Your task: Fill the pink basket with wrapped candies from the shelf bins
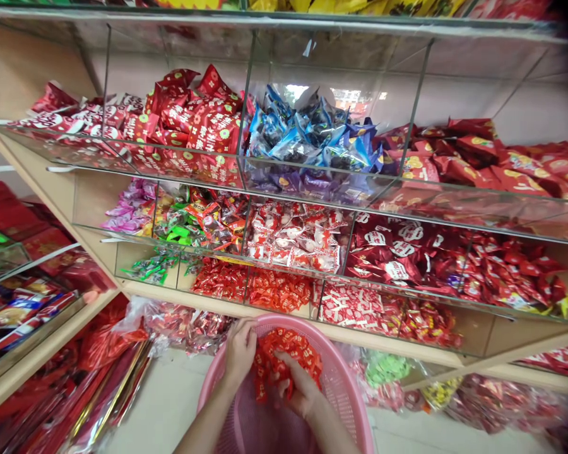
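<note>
A pink plastic basket (345, 378) sits low in front of the shelves and holds a heap of small red-wrapped candies (293, 350). My left hand (239, 350) is inside the basket at the left of the heap, fingers curled against the candies. My right hand (296, 384) is closed around a bunch of the red candies near the middle of the basket. Both forearms reach in from the bottom edge.
Tiered shelves with clear acrylic bins (246, 113) hold wrapped sweets: red packs (189, 120), blue packs (312, 135), white-and-red ones (293, 243), dark red ones (407, 252). Bags of sweets (180, 325) lie on the floor under the lowest shelf. Another shelf unit (23, 302) stands at left.
</note>
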`<move>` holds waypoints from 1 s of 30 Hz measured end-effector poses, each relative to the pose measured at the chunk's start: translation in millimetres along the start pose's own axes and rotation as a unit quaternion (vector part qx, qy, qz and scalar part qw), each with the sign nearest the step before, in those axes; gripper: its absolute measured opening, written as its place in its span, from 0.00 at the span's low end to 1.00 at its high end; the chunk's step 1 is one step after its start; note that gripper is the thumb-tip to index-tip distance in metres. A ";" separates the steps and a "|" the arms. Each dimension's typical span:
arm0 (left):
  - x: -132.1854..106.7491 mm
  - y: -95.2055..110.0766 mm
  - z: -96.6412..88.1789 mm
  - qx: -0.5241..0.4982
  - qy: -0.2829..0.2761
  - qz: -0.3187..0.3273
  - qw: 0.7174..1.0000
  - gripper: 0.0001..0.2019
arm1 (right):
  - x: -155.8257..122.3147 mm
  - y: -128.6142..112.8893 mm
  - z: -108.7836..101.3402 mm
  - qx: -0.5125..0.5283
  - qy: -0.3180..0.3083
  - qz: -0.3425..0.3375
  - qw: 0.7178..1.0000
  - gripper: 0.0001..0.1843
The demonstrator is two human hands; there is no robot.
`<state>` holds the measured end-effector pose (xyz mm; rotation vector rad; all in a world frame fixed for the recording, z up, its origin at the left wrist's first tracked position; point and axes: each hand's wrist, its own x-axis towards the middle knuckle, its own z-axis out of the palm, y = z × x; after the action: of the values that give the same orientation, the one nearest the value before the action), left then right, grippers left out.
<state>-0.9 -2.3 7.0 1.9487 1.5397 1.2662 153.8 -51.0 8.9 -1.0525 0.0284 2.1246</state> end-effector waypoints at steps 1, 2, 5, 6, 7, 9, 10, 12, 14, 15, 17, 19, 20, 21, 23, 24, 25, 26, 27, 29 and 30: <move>0.1 0.3 -0.1 0.000 0.001 0.001 1.000 0.13 | 0.3 4.4 1.6 0.002 0.007 0.010 1.000 0.10; 0.2 0.6 -0.3 -0.001 0.002 0.001 1.000 0.13 | 0.0 8.3 3.3 -0.002 0.019 0.010 1.000 0.09; 0.6 1.5 -0.5 -0.005 0.006 0.001 1.000 0.13 | -5.6 13.8 8.0 -0.076 0.063 -0.066 0.993 0.07; 0.7 1.8 -0.5 -0.007 0.006 0.000 1.000 0.13 | -8.4 12.5 8.7 -0.113 0.077 -0.098 0.986 0.08; 0.8 2.0 -0.5 -0.009 0.007 -0.001 1.000 0.13 | -11.2 9.5 8.5 -0.150 0.086 -0.128 0.977 0.10; 0.7 2.0 -0.5 -0.012 0.005 -0.004 1.000 0.13 | -15.3 -1.1 5.4 -0.215 0.094 -0.188 0.954 0.12; 0.6 1.8 -0.5 -0.014 0.004 -0.004 1.000 0.13 | -16.2 -7.9 2.2 -0.245 0.100 -0.223 0.938 0.12; 0.3 1.3 -0.5 -0.016 0.002 -0.005 1.000 0.13 | -15.5 -22.4 -7.0 -0.301 0.133 -0.308 0.893 0.10; -0.1 0.7 -0.6 -0.017 -0.001 -0.004 1.000 0.13 | -13.3 -34.7 -18.2 -0.358 0.184 -0.370 0.837 0.07; -0.2 0.5 -0.7 -0.018 -0.001 -0.004 1.000 0.13 | -12.5 -39.0 -23.7 -0.386 0.195 -0.382 0.817 0.06; -0.4 0.4 -0.8 -0.020 0.002 -0.004 1.000 0.13 | -12.3 -43.8 -32.8 -0.440 0.187 -0.369 0.797 0.05; -0.5 0.6 -0.8 -0.021 0.005 -0.004 1.000 0.13 | -14.0 -44.6 -37.6 -0.486 0.164 -0.335 0.790 0.05; -0.4 0.7 -0.7 -0.021 0.005 -0.004 1.000 0.13 | -15.0 -44.3 -38.2 -0.504 0.158 -0.322 0.786 0.05; -0.4 0.8 -0.6 -0.021 0.004 -0.004 1.000 0.13 | -15.8 -43.9 -37.7 -0.517 0.157 -0.314 0.781 0.04; -0.2 0.7 -0.4 -0.021 0.003 -0.004 1.000 0.13 | -15.8 -43.5 -34.6 -0.532 0.167 -0.310 0.770 0.02; -0.2 0.5 -0.3 -0.021 0.002 -0.003 1.000 0.13 | -14.9 -43.6 -32.5 -0.532 0.178 -0.311 0.767 0.02; -0.2 0.2 -0.2 -0.022 0.003 -0.003 1.000 0.13 | -13.5 -43.9 -30.3 -0.528 0.190 -0.314 0.766 0.02; -0.2 -0.1 -0.1 -0.023 0.003 -0.002 1.000 0.13 | -11.7 -44.4 -28.3 -0.521 0.201 -0.318 0.766 0.02; -0.3 -0.5 0.0 -0.023 0.004 -0.002 1.000 0.13 | -9.7 -44.9 -26.6 -0.514 0.209 -0.323 0.767 0.03; -0.5 -0.9 0.1 -0.022 0.004 -0.003 1.000 0.13 | -6.2 -46.4 -24.7 -0.498 0.220 -0.333 0.770 0.04; -0.6 -1.0 0.1 -0.022 0.004 -0.003 1.000 0.13 | -5.0 -47.3 -24.6 -0.492 0.224 -0.339 0.770 0.04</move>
<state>-1.4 -2.5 6.0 1.9129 1.5083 1.2967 202.3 -28.2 9.9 -1.7776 -1.1694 1.0940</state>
